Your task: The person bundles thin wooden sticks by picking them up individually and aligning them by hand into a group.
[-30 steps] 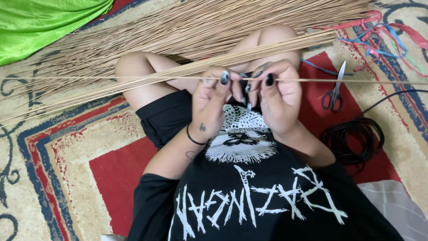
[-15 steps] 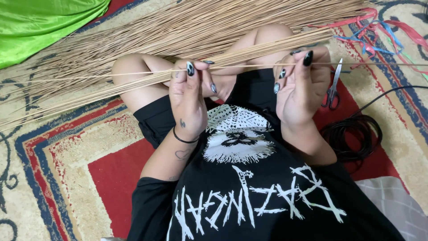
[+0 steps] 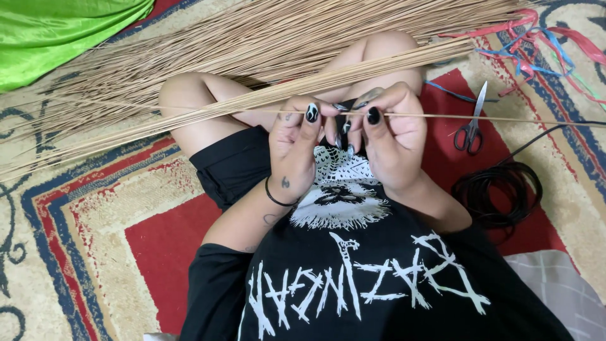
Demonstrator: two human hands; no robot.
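Observation:
I sit cross-legged on a patterned carpet. A single thin tan stick [image 3: 505, 119] runs level across my lap. My left hand [image 3: 295, 142] pinches it between thumb and fingers. My right hand [image 3: 391, 136] pinches the same stick close beside it, fingertips nearly touching the left ones. A thick bundle of the same long dry sticks [image 3: 189, 95] lies slanted over my knees. More loose sticks [image 3: 265, 31] are spread on the carpet beyond them.
Scissors [image 3: 470, 129] lie shut on the carpet right of my knee. A coil of black cord [image 3: 499, 192] sits below them. Coloured plastic ribbons [image 3: 536, 44] are tangled at the top right. Green cloth [image 3: 57, 31] fills the top left corner.
Half a second ago my hands were apart along the stick and raised. They have come together again at the middle, and the stick sits lower.

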